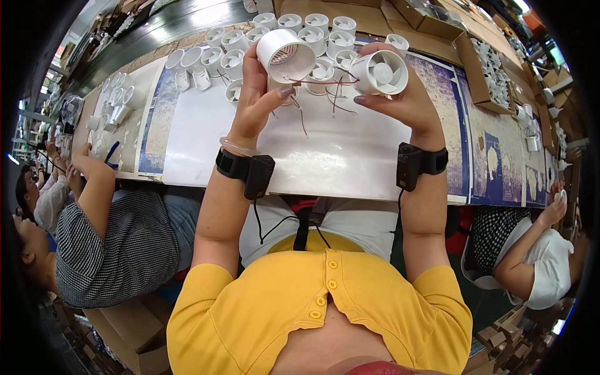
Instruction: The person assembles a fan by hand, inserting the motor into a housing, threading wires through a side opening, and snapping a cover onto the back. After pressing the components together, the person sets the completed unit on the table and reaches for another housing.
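Observation:
My left hand (255,103) grips a white round fan housing (270,55), its open end toward me and a ribbed grille visible inside. In my right hand (412,103) is a white cylindrical fan (382,72), its blades facing me. Thin reddish-brown wires (328,81) stretch between the two parts, above the white tabletop. Both hands are raised over the far half of the work surface, fingers wrapped round the parts and thumbs below. Behind them stand several similar white fans (289,22), some with loose wires trailing onto the table.
A cardboard box (476,84) of small white parts lies at the right. More white fan parts (132,97) stand on the table at the left. One co-worker (119,244) sits close on my left and another (531,256) on my right. Cardboard (369,28) lines the far edge.

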